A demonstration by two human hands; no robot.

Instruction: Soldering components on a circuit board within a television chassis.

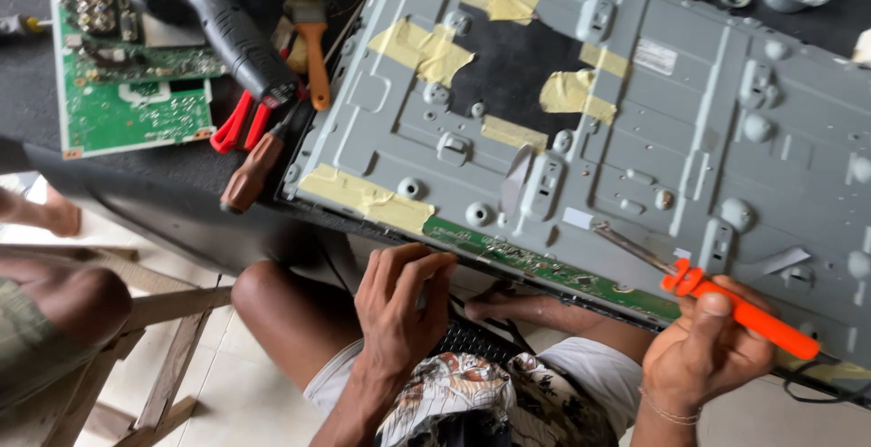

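Two bare hands are working at the near edge of a large grey stamped-metal back panel (689, 129) of a flat screen, which is lying across a dark table and overhanging the person's lap. The right hand (708, 352) is wrapping its fingers tight around the orange plastic handle of a slim metal-shafted screwdriver (739, 311), thumb pressing on top, with the tip resting on the panel just beyond a narrow green circuit strip (544, 270) running along the near rim. The left hand (399, 306) is curling its fingers loosely together at that same rim, left of the strip's middle; whether it is pinching anything small there, I cannot tell.

Risk is sitting mostly at the tip: if the shaft is slipping off its seat, it is likely gouging the green strip or jabbing toward the left hand's fingers. The overhanging panel could also be tipping toward the lap if pressed hard. Yellowish tape patches (426, 48) could be peeling loose.

Far left, a green circuit board (136, 107), a black heat gun (227, 25), red-handled pliers (238, 122) and a brown-handled screwdriver (252, 170) are lying near the panel.
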